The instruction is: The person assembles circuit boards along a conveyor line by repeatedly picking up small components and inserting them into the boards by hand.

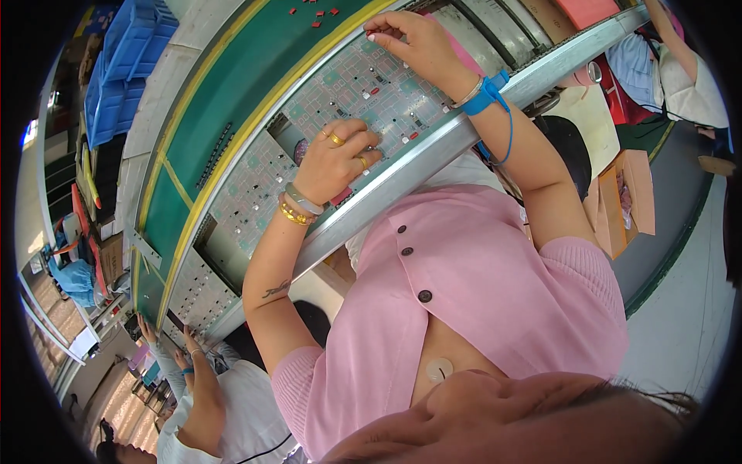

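Grey-green and dotted with small parts, the circuit board [348,81] is lying directly under the left hand [338,161], with its far right corner just below the right hand [423,50]. Between thumb and forefinger, the right hand is pinching a small red part [372,32], holding it above the board's far edge. The left hand is resting over the board's near left portion with its fingers curled; whether they are gripping anything, I cannot tell, since the back of the hand is hiding the fingertips. Loose red parts [316,24] are lying on the green belt [202,116], farther off and left of the right hand, the farthest being cut off by the picture's edge. A second board [249,185] is lying left of the left hand, and the metal rail [556,66] is running along the near side, passing under the right forearm.

The left hand is covering part of the board and is leaving a round dark thing [300,152] beside it hard to identify. A reddish piece [340,196] near the left wrist is showing only partly. The right fingers are hiding most of the pinched part, so its shape is staying unclear.
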`<state>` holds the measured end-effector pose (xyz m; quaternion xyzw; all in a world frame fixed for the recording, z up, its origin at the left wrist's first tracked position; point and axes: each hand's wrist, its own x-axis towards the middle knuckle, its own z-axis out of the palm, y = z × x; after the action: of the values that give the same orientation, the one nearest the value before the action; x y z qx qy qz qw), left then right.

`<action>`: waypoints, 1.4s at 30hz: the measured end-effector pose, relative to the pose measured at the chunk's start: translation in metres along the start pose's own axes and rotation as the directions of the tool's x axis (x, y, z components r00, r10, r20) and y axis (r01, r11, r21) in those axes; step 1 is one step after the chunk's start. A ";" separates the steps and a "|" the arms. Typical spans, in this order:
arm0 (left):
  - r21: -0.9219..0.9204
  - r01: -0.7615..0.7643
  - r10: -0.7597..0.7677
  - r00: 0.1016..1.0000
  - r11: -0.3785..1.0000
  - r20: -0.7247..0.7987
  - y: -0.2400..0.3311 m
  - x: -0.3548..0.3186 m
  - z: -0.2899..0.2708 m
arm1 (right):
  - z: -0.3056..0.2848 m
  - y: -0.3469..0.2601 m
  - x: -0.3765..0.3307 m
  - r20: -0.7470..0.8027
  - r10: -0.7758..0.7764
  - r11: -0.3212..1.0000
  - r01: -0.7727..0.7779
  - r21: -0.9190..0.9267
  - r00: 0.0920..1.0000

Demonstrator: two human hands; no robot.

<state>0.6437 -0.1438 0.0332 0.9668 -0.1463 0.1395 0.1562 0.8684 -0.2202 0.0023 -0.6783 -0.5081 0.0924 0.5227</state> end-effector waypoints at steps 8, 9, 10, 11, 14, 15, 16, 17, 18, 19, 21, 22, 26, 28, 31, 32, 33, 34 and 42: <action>-0.013 -0.019 0.019 1.000 1.000 0.007 -0.004 0.003 0.000 | 0.002 0.003 -0.001 0.019 -0.009 1.000 0.009 -0.004 1.000; -0.019 -0.017 0.017 1.000 1.000 0.014 -0.004 0.002 0.001 | 0.002 0.002 -0.001 0.019 -0.008 1.000 0.008 -0.005 1.000; -0.024 -0.015 0.015 1.000 1.000 0.020 -0.005 0.002 0.001 | 0.002 0.001 -0.001 0.024 0.003 1.000 -0.003 0.010 1.000; -0.025 -0.016 0.016 1.000 1.000 0.020 -0.005 0.003 0.001 | 0.001 0.000 -0.001 0.028 0.014 1.000 -0.014 0.025 1.000; 0.006 -0.021 0.021 0.999 1.000 0.026 -0.003 0.003 0.001 | 0.002 0.001 -0.001 0.031 0.004 1.000 -0.003 -0.016 1.000; 0.011 -0.029 0.029 0.999 1.000 0.023 -0.003 0.004 0.001 | 0.001 0.001 -0.002 0.031 0.004 1.000 -0.004 -0.016 1.000; 0.017 -0.037 0.036 0.999 0.999 0.020 -0.003 0.005 0.001 | 0.001 0.001 -0.002 0.031 -0.003 1.000 0.004 -0.019 1.000; 0.018 -0.036 0.035 0.999 0.999 0.019 -0.002 0.005 0.000 | 0.001 0.001 -0.002 0.030 -0.012 1.000 0.012 -0.023 0.999; 0.018 -0.043 0.043 0.998 0.999 0.041 -0.001 0.005 -0.001 | 0.000 0.003 -0.002 0.030 -0.013 1.000 0.013 -0.024 0.999; 0.019 -0.050 0.049 0.997 0.999 0.061 0.001 0.005 -0.002 | 0.000 0.004 -0.002 0.020 -0.054 0.998 0.054 -0.035 0.998; 0.073 -0.070 0.063 0.994 0.995 0.090 0.005 -0.002 -0.005 | 0.000 0.003 -0.002 0.015 -0.102 0.994 0.103 -0.044 0.995; 0.124 -0.090 0.074 0.990 0.988 0.122 0.008 -0.006 -0.008 | 0.001 -0.001 -0.004 0.044 -0.054 0.998 0.055 -0.022 0.998; 0.158 0.076 -0.093 0.990 0.985 0.107 0.022 -0.016 -0.029 | -0.002 -0.037 -0.027 0.235 -0.070 0.992 0.092 -0.082 0.969; 0.211 0.469 -0.435 0.880 0.858 -0.190 0.028 -0.030 -0.045 | -0.005 -0.059 -0.049 0.298 -0.151 0.981 0.181 -0.076 0.943; 0.291 0.680 -0.618 0.733 0.673 -0.283 0.032 -0.076 -0.051 | 0.001 -0.075 -0.073 0.424 -0.245 0.946 0.310 -0.091 0.872; 0.346 0.745 -0.699 0.661 0.570 -0.273 0.037 -0.090 -0.051 | 0.004 -0.075 -0.078 0.483 -0.260 0.927 0.356 -0.119 0.836; 0.395 0.795 -0.769 0.579 0.460 -0.270 0.039 -0.105 -0.048 | 0.007 -0.074 -0.081 0.491 -0.264 0.925 0.363 -0.117 0.830; 0.408 0.812 -0.813 0.534 0.417 -0.232 0.042 -0.121 -0.045 | 0.011 -0.074 -0.083 0.511 -0.265 0.917 0.378 -0.130 0.818; 0.366 0.828 -0.837 0.513 0.425 -0.189 0.051 -0.133 -0.030 | 0.018 -0.076 -0.084 0.530 -0.279 0.886 0.428 -0.180 0.801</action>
<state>0.4982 -0.1479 0.0321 0.9226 0.3810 0.0609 -0.0043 0.7720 -0.2799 0.0216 -0.5936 -0.7500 0.0852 0.2791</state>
